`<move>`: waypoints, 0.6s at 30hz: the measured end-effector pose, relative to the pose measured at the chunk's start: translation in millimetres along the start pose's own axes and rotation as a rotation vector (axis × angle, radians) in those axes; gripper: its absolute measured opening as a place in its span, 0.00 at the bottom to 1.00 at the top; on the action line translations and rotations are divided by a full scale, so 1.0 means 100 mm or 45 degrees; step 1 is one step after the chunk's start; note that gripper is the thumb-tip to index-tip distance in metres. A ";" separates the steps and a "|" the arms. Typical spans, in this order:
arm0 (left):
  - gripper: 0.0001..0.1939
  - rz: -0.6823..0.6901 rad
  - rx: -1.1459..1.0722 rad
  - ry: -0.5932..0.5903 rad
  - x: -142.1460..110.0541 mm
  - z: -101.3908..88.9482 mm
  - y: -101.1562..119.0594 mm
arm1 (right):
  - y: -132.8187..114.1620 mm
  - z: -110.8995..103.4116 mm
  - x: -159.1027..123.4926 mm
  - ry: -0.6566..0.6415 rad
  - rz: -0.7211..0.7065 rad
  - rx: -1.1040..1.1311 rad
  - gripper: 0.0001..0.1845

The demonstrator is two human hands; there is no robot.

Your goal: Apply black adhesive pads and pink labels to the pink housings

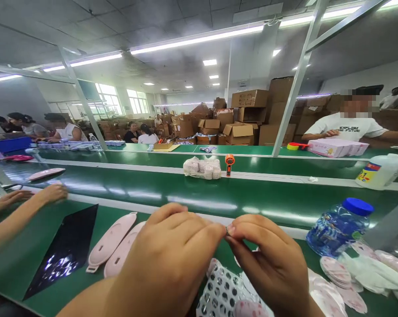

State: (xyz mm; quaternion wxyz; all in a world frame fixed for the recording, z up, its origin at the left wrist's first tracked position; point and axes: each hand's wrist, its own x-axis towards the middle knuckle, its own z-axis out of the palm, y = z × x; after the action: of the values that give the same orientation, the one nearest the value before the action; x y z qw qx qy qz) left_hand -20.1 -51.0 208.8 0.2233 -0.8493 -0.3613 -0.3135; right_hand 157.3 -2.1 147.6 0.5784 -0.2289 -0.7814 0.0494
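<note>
My left hand (175,251) and my right hand (271,255) meet fingertip to fingertip above the green bench. Both are closed in a pinch around a tiny dark thing (227,231), too small to name. Below them lies a white sheet with rows of round dark dots (217,290), partly covered by my right hand. A pale pink patterned disc (250,309) rests at its lower edge. Left of my left hand are two pink oval plastic pieces, one in full view (113,240) and the other (121,255) partly hidden behind that hand.
A glossy black sheet (66,251) lies at left, near a co-worker's arm (30,211). At right stand a blue-capped jug (339,226), stacked pink discs (336,270) and a white bottle (382,171). Across the belt (146,189) are a wrapped bundle (202,168) and an orange handheld device (229,164).
</note>
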 end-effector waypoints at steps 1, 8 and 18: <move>0.09 -0.005 -0.028 0.018 0.03 0.03 0.01 | -0.01 0.00 0.00 0.005 0.038 0.020 0.05; 0.04 -0.050 0.006 0.099 0.01 0.10 0.09 | -0.04 0.01 -0.01 0.023 0.149 0.168 0.06; 0.04 -0.037 -0.022 0.077 0.01 0.11 0.19 | -0.10 -0.06 -0.02 0.026 0.290 0.217 0.06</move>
State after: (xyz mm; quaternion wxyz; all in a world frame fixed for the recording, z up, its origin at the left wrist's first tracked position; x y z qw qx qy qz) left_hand -0.6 -56.1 199.1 0.2223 -0.8360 -0.3640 -0.3453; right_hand 159.9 -13.1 150.8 0.5942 -0.2668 -0.7374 0.1787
